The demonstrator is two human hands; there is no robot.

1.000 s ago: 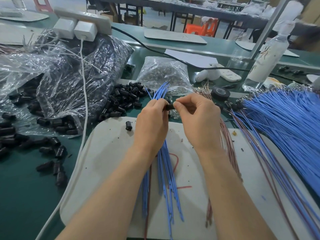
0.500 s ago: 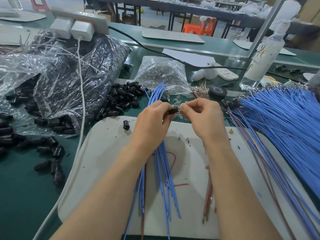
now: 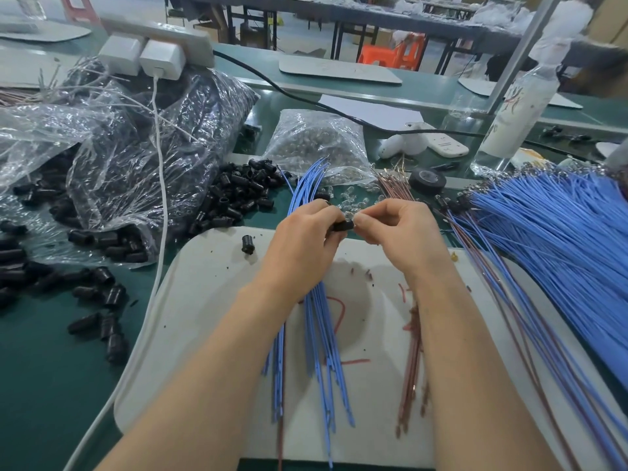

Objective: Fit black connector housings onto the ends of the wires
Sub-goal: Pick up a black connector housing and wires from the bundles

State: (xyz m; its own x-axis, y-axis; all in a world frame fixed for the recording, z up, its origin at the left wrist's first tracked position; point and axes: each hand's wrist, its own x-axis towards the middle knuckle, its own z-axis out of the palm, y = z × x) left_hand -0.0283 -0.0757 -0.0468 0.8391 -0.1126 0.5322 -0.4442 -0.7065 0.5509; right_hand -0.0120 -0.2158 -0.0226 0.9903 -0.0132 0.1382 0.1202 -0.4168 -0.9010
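My left hand (image 3: 302,246) grips a bundle of blue wires (image 3: 321,338) that runs under the palm and fans out past my fingers toward the far side. Between thumb and fingers it also holds a small black connector housing (image 3: 343,226). My right hand (image 3: 404,236) pinches something small at the right end of that housing; what it pinches is hidden by the fingertips. A loose black housing (image 3: 247,249) lies on the white board (image 3: 210,317). A heap of black housings (image 3: 238,195) sits just beyond the board on the left.
A clear bag of black housings (image 3: 136,158) and scattered housings (image 3: 102,300) fill the left. A bag of clear parts (image 3: 316,144), a tape roll (image 3: 427,180), a bottle (image 3: 516,107) and a large fan of blue wires (image 3: 557,253) lie ahead and right. A white cable (image 3: 159,205) crosses the left side.
Both hands stayed together at the housing, shifting slightly nearer me over the board's far edge. My right fingers have closed in against the housing's end.
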